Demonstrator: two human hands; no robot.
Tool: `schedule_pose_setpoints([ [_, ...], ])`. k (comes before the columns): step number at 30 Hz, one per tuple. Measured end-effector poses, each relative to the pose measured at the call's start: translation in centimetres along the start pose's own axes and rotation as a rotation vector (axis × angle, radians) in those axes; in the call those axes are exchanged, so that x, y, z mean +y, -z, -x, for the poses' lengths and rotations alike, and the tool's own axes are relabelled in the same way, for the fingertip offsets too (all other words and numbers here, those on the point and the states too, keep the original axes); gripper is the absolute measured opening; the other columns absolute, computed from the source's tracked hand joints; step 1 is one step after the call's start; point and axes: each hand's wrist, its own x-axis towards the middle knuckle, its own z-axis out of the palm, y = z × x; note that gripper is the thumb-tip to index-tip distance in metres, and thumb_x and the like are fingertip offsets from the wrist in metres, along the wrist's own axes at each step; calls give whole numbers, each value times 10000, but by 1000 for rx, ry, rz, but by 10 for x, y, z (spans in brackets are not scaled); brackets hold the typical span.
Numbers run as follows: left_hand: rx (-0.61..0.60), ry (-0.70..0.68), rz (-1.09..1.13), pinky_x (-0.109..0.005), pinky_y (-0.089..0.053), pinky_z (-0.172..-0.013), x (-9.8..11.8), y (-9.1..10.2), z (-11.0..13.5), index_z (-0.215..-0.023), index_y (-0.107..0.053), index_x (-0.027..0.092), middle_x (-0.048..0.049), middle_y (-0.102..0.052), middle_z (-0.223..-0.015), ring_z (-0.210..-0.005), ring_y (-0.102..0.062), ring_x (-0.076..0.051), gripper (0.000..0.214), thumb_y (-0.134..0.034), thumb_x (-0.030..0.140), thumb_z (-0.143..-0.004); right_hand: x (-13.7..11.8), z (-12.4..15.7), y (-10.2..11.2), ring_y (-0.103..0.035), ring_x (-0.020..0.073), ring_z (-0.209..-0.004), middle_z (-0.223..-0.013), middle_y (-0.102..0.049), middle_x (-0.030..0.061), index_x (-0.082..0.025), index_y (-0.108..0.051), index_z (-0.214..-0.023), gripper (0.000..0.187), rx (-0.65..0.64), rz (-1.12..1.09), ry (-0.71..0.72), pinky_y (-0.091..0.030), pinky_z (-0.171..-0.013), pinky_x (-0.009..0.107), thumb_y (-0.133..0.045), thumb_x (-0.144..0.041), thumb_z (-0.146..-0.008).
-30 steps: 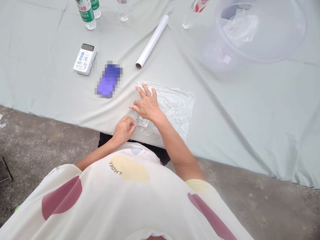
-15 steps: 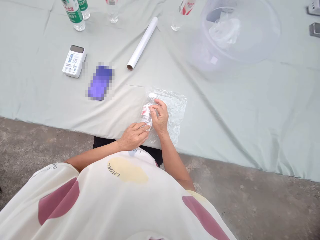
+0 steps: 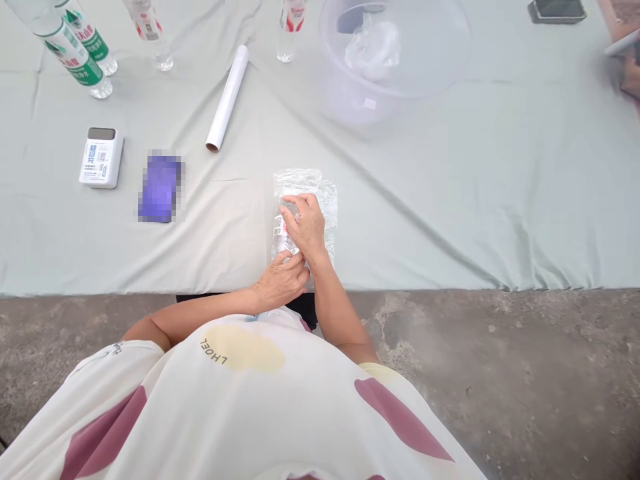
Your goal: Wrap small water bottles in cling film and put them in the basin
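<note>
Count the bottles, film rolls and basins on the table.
Bottles: 5, one lying in film under the right hand
Film rolls: 1
Basins: 1
Total: 7

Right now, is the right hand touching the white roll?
No, the right hand rests on the small bottle, well apart from the white roll.

outdoor work stall | cloth-covered table (image 3: 450, 200) | bare concrete ground (image 3: 500, 373)

The shirt (image 3: 240, 407) reads "LHOEL" (upside down from here).
</note>
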Motion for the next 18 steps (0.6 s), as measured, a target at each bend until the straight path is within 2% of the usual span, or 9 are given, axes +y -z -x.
schedule_pose_setpoints([
  [4,-52,-55,32,-439,-377,-908,2,1,-11,-1087,-632,77,-187,-657,-1020,-1097,-553,-308,329,-648,363,-924,9,-15,13,-595,190,-898,-1039,-604,46,-247,-669,-1047,306,-70,-88,-183,-519,-885,386,-621,-478,-853],
  [7,-94,-129,63,-443,-353,-921,3,2,-22,-1135,-617,69,-176,-653,-1022,-1032,-565,-300,360,-675,339,-904,11,-19,27,-604,197,-818,-882,-627,2,-274,-566,-1178,446,-173,-92,-242,-513,-820,388,-623,-549,-832],
  [9,-129,-175,84,-446,-343,-920,5,2,-32,-1154,-619,61,-174,-658,-1023,-995,-574,-300,376,-669,337,-904,15,-20,35,-615,206,-787,-860,-653,-5,-284,-515,-1245,495,-218,-67,-249,-513,-800,395,-614,-544,-836],
  [11,-170,-215,122,-445,-344,-894,9,1,-44,-1150,-630,55,-178,-666,-1026,-971,-580,-305,381,-652,353,-914,20,-20,42,-632,230,-890,-1014,-686,39,-264,-552,-1223,446,-187,-6,-206,-510,-865,424,-614,-485,-840],
  [14,-235,-246,201,-432,-352,-821,16,-3,-62,-1124,-655,77,-185,-681,-1025,-948,-594,-310,357,-630,373,-927,34,-21,53,-600,268,-1085,-1286,-621,108,-220,-636,-1186,391,-145,63,-134,-477,-992,462,-598,-422,-853],
  [18,-305,-307,288,-423,-379,-777,25,-11,-85,-1078,-688,90,-179,-703,-1018,-934,-618,-304,297,-608,337,-934,48,-18,72,-621,253,-1047,-1324,-601,132,-210,-575,-1365,487,-184,41,-153,-493,-994,475,-529,-352,-902],
])
